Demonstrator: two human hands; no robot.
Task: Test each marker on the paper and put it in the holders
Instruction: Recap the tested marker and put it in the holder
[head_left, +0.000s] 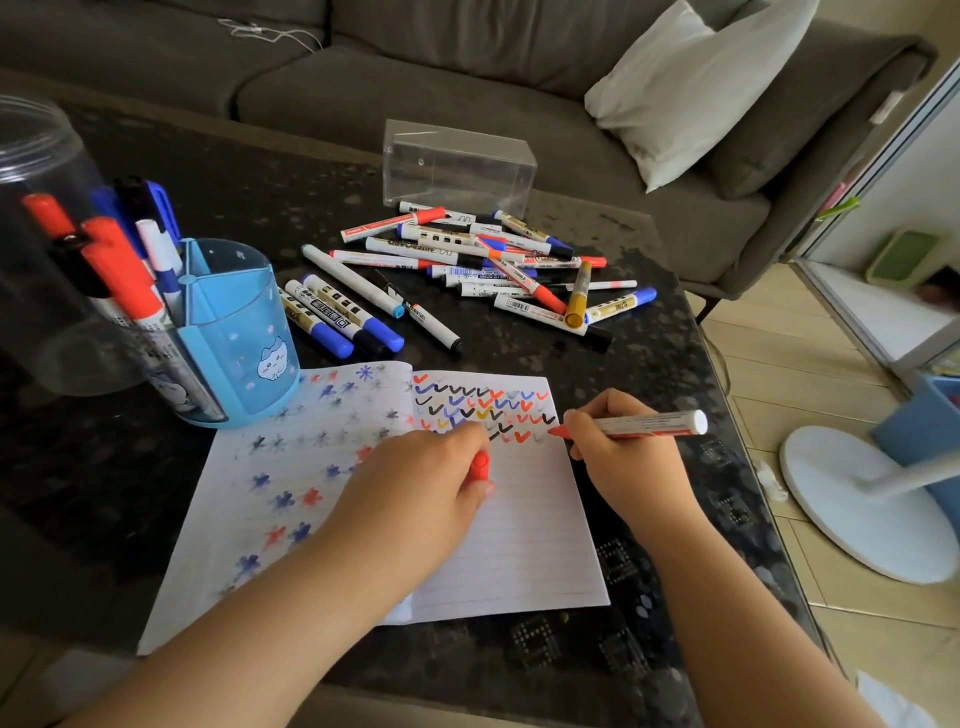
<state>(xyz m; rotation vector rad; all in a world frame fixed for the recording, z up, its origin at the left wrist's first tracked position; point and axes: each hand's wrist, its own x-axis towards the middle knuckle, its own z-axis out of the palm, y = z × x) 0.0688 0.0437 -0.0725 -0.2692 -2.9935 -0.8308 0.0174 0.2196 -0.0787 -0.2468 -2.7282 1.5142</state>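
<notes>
right hand (618, 447) pinching red marker (649, 423), tip just past fingertips, seemingly touching paper (519, 545) | left hand (415, 483) curled round red cap (479, 467), resting on paper

We see a dark speckled table (649, 234) bearing an open notebook (519, 561), loose markers (493, 260), a blue holder (239, 332) and a clear box (457, 166).

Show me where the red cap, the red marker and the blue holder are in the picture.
red cap (480, 466), head view, on the part showing between the left hand's fingers.
red marker (649, 422), head view, on the white barrel beyond the right hand.
blue holder (244, 332), head view, on its front wall.
</notes>
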